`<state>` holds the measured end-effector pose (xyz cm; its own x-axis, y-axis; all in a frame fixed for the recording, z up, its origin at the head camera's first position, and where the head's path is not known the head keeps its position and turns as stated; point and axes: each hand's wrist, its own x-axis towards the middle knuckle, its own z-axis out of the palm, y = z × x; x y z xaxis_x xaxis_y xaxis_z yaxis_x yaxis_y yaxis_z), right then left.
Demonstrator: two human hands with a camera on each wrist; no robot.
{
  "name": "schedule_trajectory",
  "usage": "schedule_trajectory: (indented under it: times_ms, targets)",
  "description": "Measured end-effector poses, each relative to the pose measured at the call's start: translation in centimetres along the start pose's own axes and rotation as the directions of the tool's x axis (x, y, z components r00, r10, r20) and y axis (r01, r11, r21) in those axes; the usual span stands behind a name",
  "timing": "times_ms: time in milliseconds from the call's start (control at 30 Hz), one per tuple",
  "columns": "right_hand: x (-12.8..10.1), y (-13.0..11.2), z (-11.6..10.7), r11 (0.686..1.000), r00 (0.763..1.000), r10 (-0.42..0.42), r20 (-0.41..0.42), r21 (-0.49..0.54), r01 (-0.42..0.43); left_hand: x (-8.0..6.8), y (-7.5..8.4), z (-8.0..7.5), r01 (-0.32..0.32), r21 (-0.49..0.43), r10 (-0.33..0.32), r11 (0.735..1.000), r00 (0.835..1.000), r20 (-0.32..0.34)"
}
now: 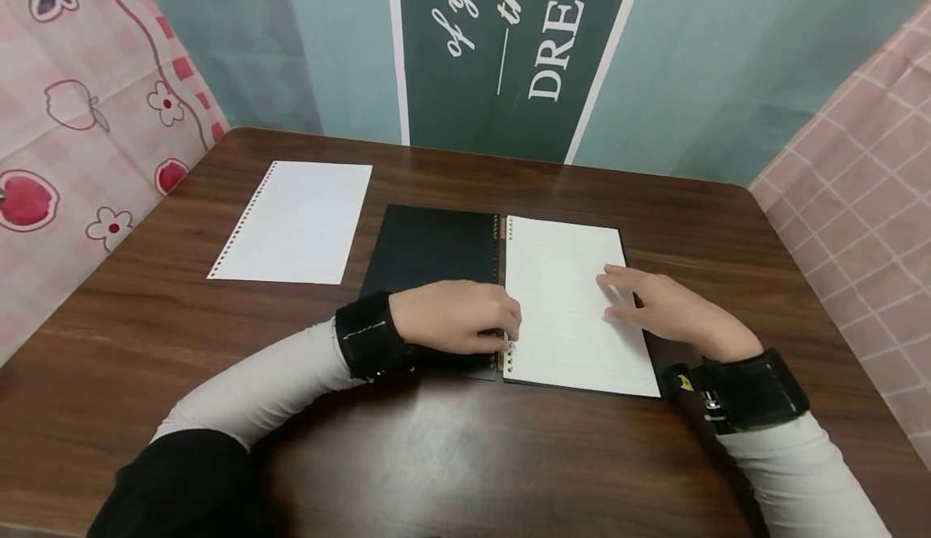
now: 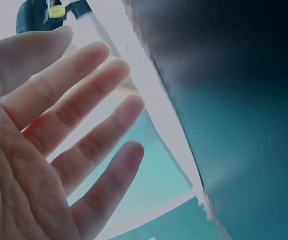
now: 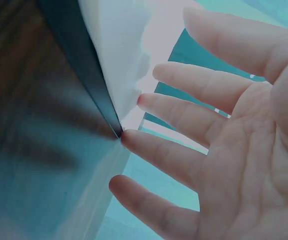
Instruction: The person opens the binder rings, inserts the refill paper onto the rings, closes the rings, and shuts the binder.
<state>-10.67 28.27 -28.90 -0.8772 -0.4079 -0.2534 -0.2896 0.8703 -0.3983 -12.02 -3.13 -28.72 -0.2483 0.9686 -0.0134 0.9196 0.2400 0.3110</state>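
Note:
An open notebook lies on the table with its dark cover (image 1: pixel 436 239) to the left and a stack of white lined pages (image 1: pixel 560 312) to the right. Metal rings (image 1: pixel 499 235) run down the middle between them. My left hand (image 1: pixel 458 316) is over the lower part of the rings, its fingertips by the holed edge of the pages. In the left wrist view its fingers are spread and loosely bent, with nothing between them. At the right edge of the pages is my right hand (image 1: pixel 665 308), thumb and fingers apart. The right wrist view shows its fingertips right beside the page edge.
A loose white sheet (image 1: pixel 291 223) with punched holes down its left side lies on the brown wooden table (image 1: pixel 436 457), left of the notebook. Cloth with lettering (image 1: pixel 516 53) hangs behind the table. Patterned pink cloths (image 1: pixel 80 118) border both sides.

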Motion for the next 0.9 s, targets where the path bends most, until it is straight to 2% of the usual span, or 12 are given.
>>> schedule_trajectory:
  times_ms: [200,367,767,900]
  targets:
    - [-0.1,0.1,-0.5,1.000,1.000,0.013,-0.023,0.009,-0.013,-1.3,-1.3,-1.0,0.063,-0.021,-0.064,0.998,0.996,-0.063]
    - [0.4,-0.1,-0.8,1.000,0.999,0.010,-0.041,0.003,-0.010,-2.5,-2.5,-1.9,0.119,-0.035,-0.122,0.992,0.985,-0.125]
    - [2.0,-1.6,-1.6,1.000,0.997,-0.009,-0.080,0.014,0.010,-5.3,-5.7,-3.5,0.267,-0.081,-0.278,0.960,0.939,-0.204]
    - [2.7,-2.7,-1.8,1.000,0.996,-0.010,-0.090,0.021,0.012,-6.6,-7.0,-4.0,0.309,-0.101,-0.324,0.946,0.918,-0.230]
